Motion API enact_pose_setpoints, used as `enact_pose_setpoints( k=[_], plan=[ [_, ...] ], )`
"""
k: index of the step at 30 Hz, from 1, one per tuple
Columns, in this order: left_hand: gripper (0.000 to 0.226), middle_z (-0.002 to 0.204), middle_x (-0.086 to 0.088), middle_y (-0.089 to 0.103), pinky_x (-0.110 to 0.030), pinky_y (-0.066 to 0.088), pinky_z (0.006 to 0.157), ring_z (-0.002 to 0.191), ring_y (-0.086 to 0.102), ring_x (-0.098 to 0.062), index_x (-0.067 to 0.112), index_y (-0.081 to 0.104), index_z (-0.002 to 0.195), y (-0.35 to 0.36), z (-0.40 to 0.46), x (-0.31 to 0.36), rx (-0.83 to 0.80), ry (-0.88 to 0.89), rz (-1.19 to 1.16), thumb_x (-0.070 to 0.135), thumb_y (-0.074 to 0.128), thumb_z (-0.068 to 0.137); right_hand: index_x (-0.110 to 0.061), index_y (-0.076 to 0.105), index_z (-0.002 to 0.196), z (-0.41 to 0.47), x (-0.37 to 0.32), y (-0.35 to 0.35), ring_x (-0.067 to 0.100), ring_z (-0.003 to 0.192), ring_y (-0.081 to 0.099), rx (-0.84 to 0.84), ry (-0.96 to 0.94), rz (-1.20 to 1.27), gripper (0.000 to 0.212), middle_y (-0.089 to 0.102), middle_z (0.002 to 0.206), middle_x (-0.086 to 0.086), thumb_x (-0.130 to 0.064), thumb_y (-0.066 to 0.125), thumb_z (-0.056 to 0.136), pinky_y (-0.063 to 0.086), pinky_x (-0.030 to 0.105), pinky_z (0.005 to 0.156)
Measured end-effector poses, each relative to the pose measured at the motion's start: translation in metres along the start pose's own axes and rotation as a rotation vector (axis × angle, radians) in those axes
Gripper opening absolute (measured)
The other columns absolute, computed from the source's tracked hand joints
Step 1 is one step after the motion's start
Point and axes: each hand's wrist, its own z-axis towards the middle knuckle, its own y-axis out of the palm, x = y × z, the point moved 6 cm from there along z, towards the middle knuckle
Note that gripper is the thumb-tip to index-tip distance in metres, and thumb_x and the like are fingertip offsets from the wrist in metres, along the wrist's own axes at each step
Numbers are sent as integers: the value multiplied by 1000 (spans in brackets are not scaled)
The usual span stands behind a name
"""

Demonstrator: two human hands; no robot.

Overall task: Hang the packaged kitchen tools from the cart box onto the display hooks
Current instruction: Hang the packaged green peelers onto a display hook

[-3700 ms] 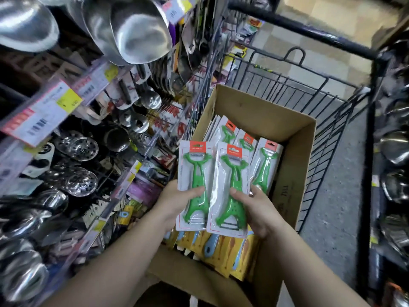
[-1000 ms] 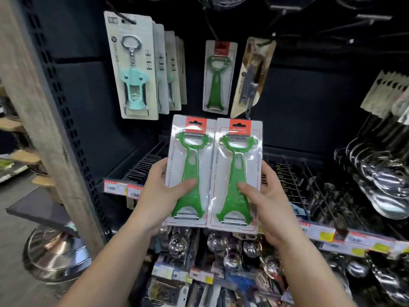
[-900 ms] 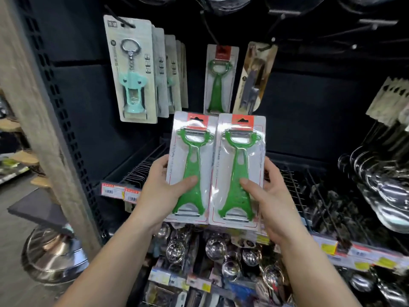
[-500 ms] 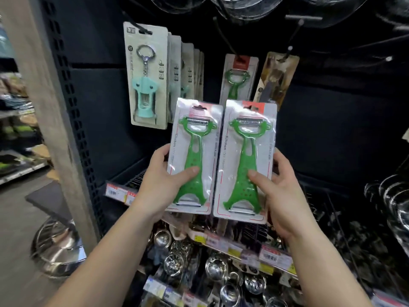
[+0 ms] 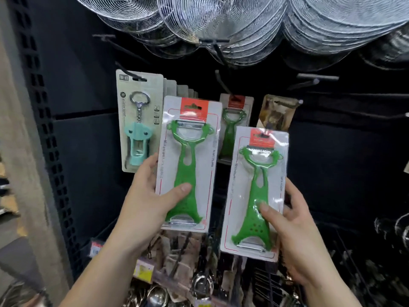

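My left hand (image 5: pixel 143 200) grips a packaged green peeler (image 5: pixel 188 165) by its lower half, thumb on the front, holding it upright before the dark display wall. My right hand (image 5: pixel 294 231) holds a second packaged green peeler (image 5: pixel 254 196) lower and to the right, thumb on its front. Behind and between them a matching green peeler pack (image 5: pixel 234 127) hangs on a display hook (image 5: pixel 221 83). The cart box is out of view.
A row of corkscrew packs (image 5: pixel 138 122) hangs left of my left hand. A brown pack (image 5: pixel 276 113) hangs at right on another hook (image 5: pixel 309 82). Wire skimmers (image 5: pixel 243 21) hang overhead. Price labels (image 5: pixel 143 270) and metal ladles fill the lower shelf; a post (image 5: pixel 24 151) stands left.
The two packs were side by side and touching; now they are apart, the left one raised toward the hanging peeler, the right one lower. My view tilted upward and closer to the wall.
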Motion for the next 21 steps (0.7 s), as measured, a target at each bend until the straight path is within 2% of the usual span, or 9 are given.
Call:
enact_pose_setpoints(
  k=[2, 5, 9, 11, 13, 16, 19, 21],
  plan=[
    [70, 114, 25, 71, -33, 53, 95, 108, 68, 1, 47, 48, 120, -1, 5, 7, -5, 29, 0, 25, 77, 60, -42, 43, 137, 2, 1, 3, 28, 97, 74, 6, -3, 6, 64, 76, 109, 5, -4, 62, 90, 63, 41, 73],
    [77, 124, 14, 69, -42, 53, 100, 112, 68, -6, 48, 46, 122, -3, 9, 15, -9, 64, -29, 24, 78, 57, -41, 45, 137, 5, 7, 5, 26, 93, 75, 38, 0, 18, 65, 76, 107, 6, 0, 62, 89, 61, 31, 63],
    [85, 134, 9, 65, -51, 45, 109, 127, 60, -15, 56, 47, 122, -1, 13, 23, -50, 100, -33, 31, 97, 59, -41, 46, 136, 6, 8, 6, 26, 91, 75, 70, -6, 10, 67, 76, 105, 5, -1, 64, 86, 61, 30, 61],
    [89, 135, 7, 64, -52, 44, 110, 130, 58, -20, 55, 46, 126, 2, 16, 26, -89, 116, -33, 35, 92, 53, -41, 46, 136, 7, 9, 6, 25, 91, 75, 82, -9, 7, 66, 77, 104, 5, -1, 64, 86, 61, 30, 62],
    [88, 131, 7, 67, -48, 48, 106, 124, 63, -17, 51, 45, 127, 8, 19, 30, -115, 124, -41, 29, 89, 54, -40, 45, 137, 7, 9, 5, 25, 94, 75, 90, -11, 1, 67, 77, 105, 5, 0, 64, 87, 62, 30, 64],
    [82, 125, 14, 69, -36, 55, 99, 117, 66, -9, 53, 45, 119, 17, 20, 34, -136, 137, -31, 29, 96, 60, -39, 46, 137, 6, 10, 5, 23, 95, 75, 101, -15, -8, 67, 76, 106, 5, 0, 64, 86, 62, 30, 65],
    [75, 115, 17, 73, -23, 59, 85, 107, 71, -7, 51, 47, 115, 22, 19, 30, -151, 117, -57, 31, 81, 52, -39, 47, 135, 5, 9, 1, 23, 93, 75, 122, -24, -11, 66, 77, 103, 6, 0, 64, 85, 61, 29, 64],
    [75, 115, 15, 73, -23, 59, 83, 106, 71, -6, 50, 47, 117, 24, 19, 28, -159, 115, -68, 33, 79, 52, -39, 47, 136, 4, 8, -2, 25, 93, 75, 133, -22, -7, 67, 77, 103, 8, -1, 65, 84, 62, 30, 64]
  ],
)
